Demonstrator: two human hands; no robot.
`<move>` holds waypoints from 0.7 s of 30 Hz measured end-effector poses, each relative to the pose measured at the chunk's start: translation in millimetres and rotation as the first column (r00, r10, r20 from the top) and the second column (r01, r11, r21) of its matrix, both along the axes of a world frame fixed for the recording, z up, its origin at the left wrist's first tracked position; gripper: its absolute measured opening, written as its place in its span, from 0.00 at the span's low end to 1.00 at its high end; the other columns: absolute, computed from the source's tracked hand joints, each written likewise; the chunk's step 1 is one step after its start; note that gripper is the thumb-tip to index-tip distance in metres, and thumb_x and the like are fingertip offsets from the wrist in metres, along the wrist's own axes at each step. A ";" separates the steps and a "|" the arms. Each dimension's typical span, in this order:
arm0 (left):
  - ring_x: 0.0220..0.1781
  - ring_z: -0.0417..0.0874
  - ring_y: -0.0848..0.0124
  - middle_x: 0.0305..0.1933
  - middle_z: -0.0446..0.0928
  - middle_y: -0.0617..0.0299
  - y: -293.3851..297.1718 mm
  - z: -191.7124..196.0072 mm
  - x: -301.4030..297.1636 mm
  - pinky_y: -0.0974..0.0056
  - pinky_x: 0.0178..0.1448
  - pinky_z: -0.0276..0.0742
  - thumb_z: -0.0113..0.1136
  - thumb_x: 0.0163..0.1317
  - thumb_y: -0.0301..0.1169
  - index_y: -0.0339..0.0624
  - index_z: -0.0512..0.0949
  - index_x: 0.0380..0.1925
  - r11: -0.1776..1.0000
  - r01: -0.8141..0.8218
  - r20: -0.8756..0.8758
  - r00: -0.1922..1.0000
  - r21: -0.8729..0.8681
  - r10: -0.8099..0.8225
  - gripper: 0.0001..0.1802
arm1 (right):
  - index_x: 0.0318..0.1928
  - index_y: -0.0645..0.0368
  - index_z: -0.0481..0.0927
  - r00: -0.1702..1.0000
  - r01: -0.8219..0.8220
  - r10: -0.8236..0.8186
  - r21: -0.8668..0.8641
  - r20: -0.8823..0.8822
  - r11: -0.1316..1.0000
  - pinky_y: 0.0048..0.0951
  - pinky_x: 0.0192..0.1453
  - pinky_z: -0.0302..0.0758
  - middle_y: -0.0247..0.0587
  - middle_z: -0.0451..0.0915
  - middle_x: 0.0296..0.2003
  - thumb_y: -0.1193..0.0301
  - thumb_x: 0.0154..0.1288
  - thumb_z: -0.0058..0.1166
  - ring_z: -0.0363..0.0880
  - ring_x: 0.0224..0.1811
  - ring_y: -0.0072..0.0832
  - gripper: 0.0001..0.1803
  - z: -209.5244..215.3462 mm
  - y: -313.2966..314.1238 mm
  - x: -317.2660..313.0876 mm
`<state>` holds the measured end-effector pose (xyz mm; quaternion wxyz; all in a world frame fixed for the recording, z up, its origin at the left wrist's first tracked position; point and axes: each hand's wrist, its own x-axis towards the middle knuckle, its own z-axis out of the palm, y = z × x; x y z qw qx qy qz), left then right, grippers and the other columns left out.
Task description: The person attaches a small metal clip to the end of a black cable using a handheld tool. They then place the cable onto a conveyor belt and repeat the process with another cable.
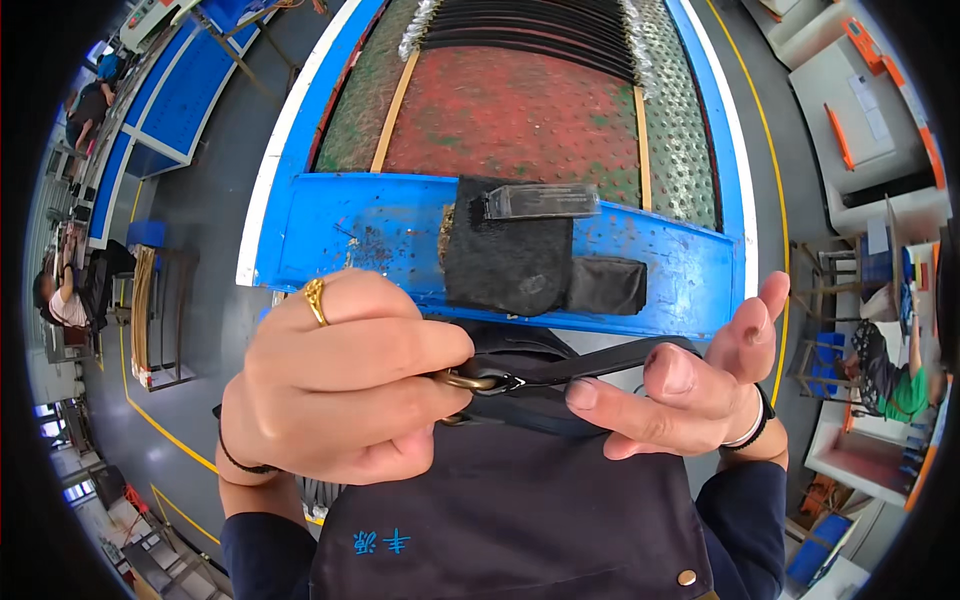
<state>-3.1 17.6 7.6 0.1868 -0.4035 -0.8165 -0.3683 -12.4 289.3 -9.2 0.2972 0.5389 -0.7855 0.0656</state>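
Note:
My left hand (340, 385) is closed on a brass-coloured metal ring (466, 381), pinched between thumb and fingers. From the ring a narrow black strap (575, 366) runs rightward to my right hand (700, 395). That hand has the strap between its thumb and fingertips, while its outer fingers point up and away. Below, the strap seems to double back, partly behind my fingers. Both hands are in front of my dark apron (520, 510), just short of the blue bench edge. Dark stains show on my right fingertips.
On the blue bench ledge (350, 225) lies a worn black pad (505, 265), with a dark clear-sided bar (545, 201) on top and a black block (608, 285) beside it. Farther back, several black straps (530, 25) span two wooden strips. People work at both sides.

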 end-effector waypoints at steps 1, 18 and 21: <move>0.23 0.72 0.69 0.28 0.79 0.65 0.1 -0.4 0.0 0.67 0.25 0.65 0.56 0.29 0.27 0.47 0.79 0.15 1.000 0.002 0.003 1.000 0.005 -0.002 0.07 | 0.46 0.31 0.81 1.000 0.002 -0.002 -0.003 -0.002 1.000 0.58 0.72 0.30 0.31 0.58 0.64 0.45 0.66 0.38 0.35 0.73 0.49 0.20 -0.6 -0.3 0.4; 0.24 0.74 0.69 0.27 0.79 0.63 -8.2 -10.0 3.1 0.69 0.28 0.68 0.54 0.28 0.26 0.46 0.80 0.17 0.996 -0.090 0.123 0.989 0.027 0.086 0.10 | 0.45 0.60 0.77 0.896 0.387 -0.108 -0.639 0.431 0.665 0.49 0.68 0.53 0.48 0.73 0.53 0.59 0.71 0.32 0.60 0.65 0.45 0.22 -50.9 40.3 -11.1; 0.25 0.74 0.70 0.28 0.78 0.58 -16.0 -12.4 1.0 0.69 0.30 0.69 0.55 0.32 0.25 0.42 0.79 0.19 0.986 -0.155 0.209 0.968 0.066 0.138 0.09 | 0.49 0.64 0.75 0.686 0.658 -0.260 -0.426 0.680 0.621 0.42 0.68 0.54 0.47 0.71 0.55 0.67 0.69 0.35 0.62 0.64 0.43 0.18 -98.2 50.2 -24.4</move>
